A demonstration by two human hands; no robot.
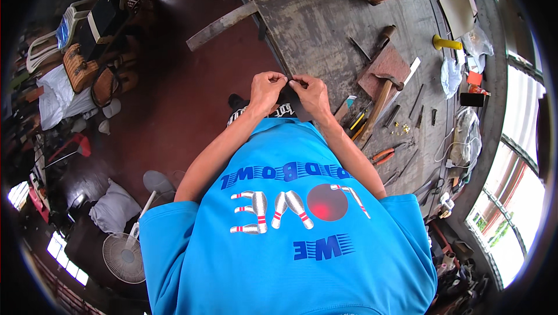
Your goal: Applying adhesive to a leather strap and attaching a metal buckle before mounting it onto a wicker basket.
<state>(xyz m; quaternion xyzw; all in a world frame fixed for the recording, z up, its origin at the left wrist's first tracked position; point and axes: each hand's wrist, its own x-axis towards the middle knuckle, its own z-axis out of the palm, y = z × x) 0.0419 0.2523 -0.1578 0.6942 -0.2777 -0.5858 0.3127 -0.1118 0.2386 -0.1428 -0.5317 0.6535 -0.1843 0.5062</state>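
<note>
Scuffed grey wood surfaces the tabletop beside a dull-red floor; near the wood's edge, the left hand and right hand, each grip pinching, hold a flat dark strip (a round white fan stands leftward).

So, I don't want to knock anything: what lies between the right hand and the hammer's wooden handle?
In the head view, a flat, partly teal tool and a slim, partly yellow tool lie between the right hand and the hammer handle.

There on the workbench lay the hammer, right of the right hand! A fan stood far left.
</note>
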